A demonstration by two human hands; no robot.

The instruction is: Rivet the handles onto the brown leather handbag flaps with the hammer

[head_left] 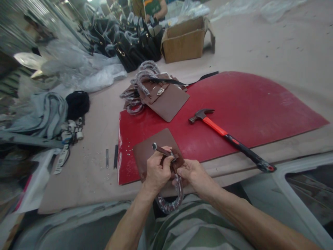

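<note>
In my left hand is a short metal punch, pinched in closed fingers and tilted, its shiny end pointing up and left. Its lower end meets the strap area of a brown leather bag panel, which lies at the near edge of the red board. My right hand is closed on the panel's right side, near the base of a plastic-wrapped handle. That handle loops down toward my lap. The fingers hide part of the fittings. Right of my hands rests a claw hammer with an orange and black grip.
Beyond the red board's left part lie stacked brown panels with wrapped handles. A cardboard box and black handbags stand farther back. Two thin metal tools lie left. A person is at the far side.
</note>
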